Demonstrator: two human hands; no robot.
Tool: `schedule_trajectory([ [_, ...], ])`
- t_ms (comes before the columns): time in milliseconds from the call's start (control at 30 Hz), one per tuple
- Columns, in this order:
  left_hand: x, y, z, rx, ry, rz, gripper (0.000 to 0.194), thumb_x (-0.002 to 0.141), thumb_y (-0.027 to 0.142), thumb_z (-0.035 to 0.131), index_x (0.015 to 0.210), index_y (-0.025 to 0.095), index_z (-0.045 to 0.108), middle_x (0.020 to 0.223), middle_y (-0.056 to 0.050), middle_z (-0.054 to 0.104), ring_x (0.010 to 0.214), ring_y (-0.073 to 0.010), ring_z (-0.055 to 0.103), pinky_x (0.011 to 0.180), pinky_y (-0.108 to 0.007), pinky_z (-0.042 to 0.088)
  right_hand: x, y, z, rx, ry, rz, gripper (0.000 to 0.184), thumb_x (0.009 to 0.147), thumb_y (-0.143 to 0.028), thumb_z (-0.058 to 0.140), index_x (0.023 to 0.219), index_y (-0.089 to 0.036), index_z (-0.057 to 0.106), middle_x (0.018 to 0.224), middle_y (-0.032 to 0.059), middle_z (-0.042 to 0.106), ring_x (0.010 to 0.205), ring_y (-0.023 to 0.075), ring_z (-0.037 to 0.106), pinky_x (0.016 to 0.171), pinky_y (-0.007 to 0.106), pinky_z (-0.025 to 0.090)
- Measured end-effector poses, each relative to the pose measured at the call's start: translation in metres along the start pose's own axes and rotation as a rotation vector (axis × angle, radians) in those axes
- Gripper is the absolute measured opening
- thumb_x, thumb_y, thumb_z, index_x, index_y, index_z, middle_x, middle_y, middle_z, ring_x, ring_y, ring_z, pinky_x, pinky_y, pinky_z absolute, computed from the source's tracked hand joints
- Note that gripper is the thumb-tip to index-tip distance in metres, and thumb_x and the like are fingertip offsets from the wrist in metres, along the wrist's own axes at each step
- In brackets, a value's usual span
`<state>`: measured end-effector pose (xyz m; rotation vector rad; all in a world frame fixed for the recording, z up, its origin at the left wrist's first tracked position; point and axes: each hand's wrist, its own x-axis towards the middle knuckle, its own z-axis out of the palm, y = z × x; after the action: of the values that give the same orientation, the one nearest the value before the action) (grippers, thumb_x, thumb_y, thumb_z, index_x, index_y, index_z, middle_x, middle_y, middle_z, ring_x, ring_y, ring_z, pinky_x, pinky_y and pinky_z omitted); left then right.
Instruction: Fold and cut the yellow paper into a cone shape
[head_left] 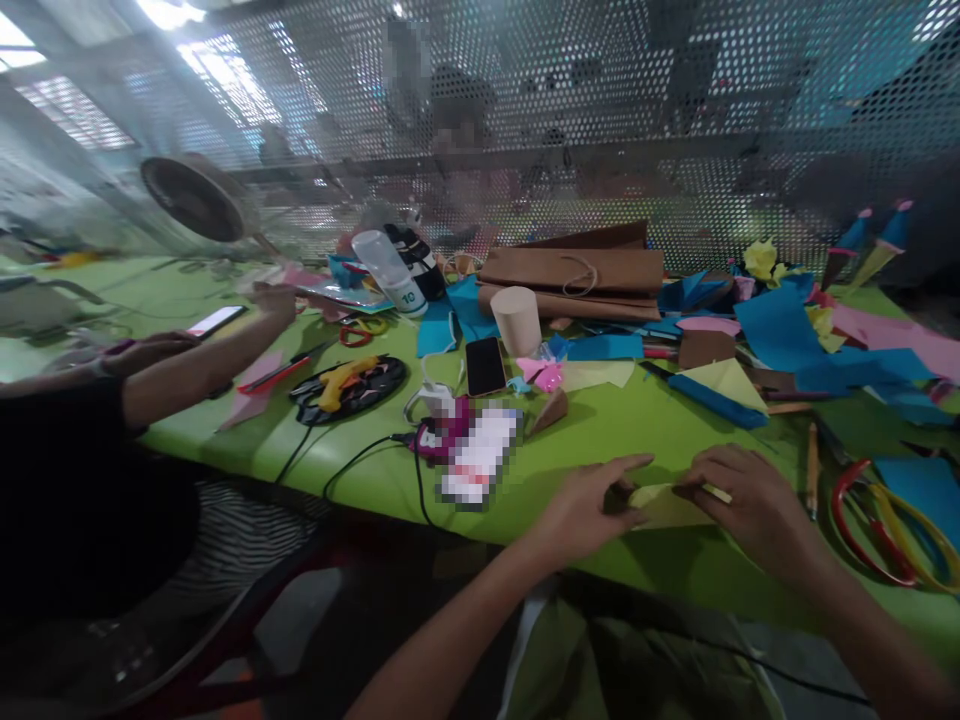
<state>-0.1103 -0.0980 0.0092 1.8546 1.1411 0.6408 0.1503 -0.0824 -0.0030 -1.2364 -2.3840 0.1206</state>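
A small strip of pale yellow paper (670, 508) spans the space between my two hands, just above the table's front edge. My left hand (585, 508) grips its left end with thumb and curled fingers, the index finger reaching out over it. At the other end, my right hand (757, 500) pinches the paper between thumb and bent fingers. To the right of that hand lie a pencil (812, 470) and scissors (892, 525) with red and yellow handles. A blue paper roll (718, 400) rests behind the hands, beside a flat yellow sheet (727, 380).
A co-worker's arm (217, 360) reaches over the green table (360, 470) at left. Nearby are a yellow glue gun (341, 385) on a black plate, a power strip (442, 435) with cables, phones (486, 366), a cup-like roll (517, 320) and coloured paper scraps.
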Motion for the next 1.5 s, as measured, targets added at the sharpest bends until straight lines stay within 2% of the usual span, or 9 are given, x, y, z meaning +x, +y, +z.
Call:
schedule_trajectory([
  [167, -0.004, 0.006, -0.007, -0.204, -0.05, 0.015, 0.073, 0.091, 0.043, 0.073, 0.158, 0.028, 0.046, 0.137, -0.008, 0.069, 0.115, -0.0262, 0.067, 0.098, -0.037, 0.054, 0.0, 0.002, -0.008, -0.132, 0.069, -0.129, 0.028, 0.105, -0.03, 0.052, 0.109, -0.028, 0.079, 0.104, 0.0041, 0.08, 0.089, 0.0226, 0.07, 0.076, 0.037, 0.044],
  [267, -0.005, 0.011, -0.011, -0.28, -0.054, 0.085, 0.062, 0.097, 0.049, 0.065, 0.154, 0.027, 0.052, 0.151, -0.008, 0.061, 0.13, -0.0295, 0.062, 0.108, -0.038, 0.049, -0.003, 0.004, -0.01, -0.187, 0.112, -0.15, 0.031, 0.105, -0.023, 0.051, 0.126, -0.028, 0.074, 0.12, 0.0055, 0.079, 0.097, 0.0243, 0.07, 0.08, 0.038, 0.045],
  [433, -0.009, 0.011, -0.013, -0.172, -0.035, 0.125, 0.039, 0.1, 0.048, 0.061, 0.131, 0.026, 0.071, 0.133, -0.006, 0.073, 0.122, -0.0266, 0.066, 0.106, -0.035, 0.047, -0.007, 0.004, -0.014, -0.185, 0.173, -0.169, 0.046, 0.103, -0.016, 0.052, 0.147, -0.03, 0.058, 0.144, 0.0062, 0.069, 0.115, 0.0262, 0.069, 0.086, 0.04, 0.046],
  [633, -0.013, 0.0, -0.008, 0.037, 0.108, -0.108, 0.046, 0.1, 0.05, 0.058, 0.134, 0.02, 0.063, 0.082, -0.002, 0.074, 0.076, -0.0223, 0.068, 0.077, -0.034, 0.053, -0.021, 0.009, -0.01, -0.105, 0.233, -0.168, 0.05, 0.104, -0.013, 0.05, 0.149, -0.033, 0.057, 0.147, 0.0059, 0.066, 0.122, 0.0242, 0.068, 0.095, 0.04, 0.049],
  [733, -0.015, 0.003, -0.007, 0.279, 0.198, -0.025, 0.056, 0.093, 0.039, 0.068, 0.145, 0.023, 0.055, 0.115, -0.008, 0.074, 0.107, -0.0282, 0.067, 0.095, -0.042, 0.052, -0.033, 0.014, -0.003, -0.041, 0.192, -0.121, 0.051, 0.105, -0.014, 0.046, 0.148, -0.037, 0.058, 0.146, 0.0026, 0.067, 0.124, 0.0221, 0.068, 0.1, 0.04, 0.051],
  [833, -0.018, 0.009, -0.007, 0.376, 0.04, 0.23, 0.068, 0.093, 0.043, 0.07, 0.155, 0.031, 0.045, 0.159, -0.007, 0.051, 0.145, -0.0287, 0.046, 0.119, -0.046, 0.036, -0.047, 0.02, 0.004, 0.014, 0.128, -0.066, 0.052, 0.104, -0.015, 0.043, 0.148, -0.041, 0.057, 0.149, 0.0002, 0.065, 0.128, 0.0214, 0.067, 0.106, 0.042, 0.052],
  [1000, -0.02, -0.002, 0.001, 0.44, -0.244, 0.363, 0.081, 0.088, 0.066, 0.069, 0.158, 0.034, 0.041, 0.166, -0.007, 0.043, 0.151, -0.0312, 0.041, 0.128, -0.057, 0.013, -0.073, 0.037, 0.009, 0.053, 0.005, -0.006, 0.054, 0.103, -0.015, 0.043, 0.148, -0.041, 0.057, 0.153, -0.0005, 0.061, 0.136, 0.0226, 0.061, 0.112, 0.047, 0.051],
  [1300, -0.019, -0.013, 0.006, 0.478, -0.326, 0.346, 0.078, 0.088, 0.052, 0.077, 0.156, 0.034, 0.043, 0.164, -0.007, 0.046, 0.148, -0.0305, 0.044, 0.126, -0.055, 0.016, -0.101, 0.042, 0.005, -0.041, 0.004, 0.083, 0.039, 0.1, -0.023, 0.051, 0.129, -0.037, 0.074, 0.145, 0.0034, 0.068, 0.129, 0.033, 0.063, 0.098, 0.057, 0.054],
  [1500, -0.022, -0.012, 0.016, 0.321, -0.153, 0.25, 0.043, 0.088, 0.018, 0.073, 0.128, 0.031, 0.068, 0.142, 0.0, 0.068, 0.132, -0.0232, 0.06, 0.12, -0.046, 0.026, -0.104, 0.031, 0.003, 0.129, -0.049, 0.119, 0.039, 0.096, -0.022, 0.054, 0.124, -0.039, 0.076, 0.129, 0.0018, 0.077, 0.114, 0.0281, 0.071, 0.094, 0.051, 0.057],
])
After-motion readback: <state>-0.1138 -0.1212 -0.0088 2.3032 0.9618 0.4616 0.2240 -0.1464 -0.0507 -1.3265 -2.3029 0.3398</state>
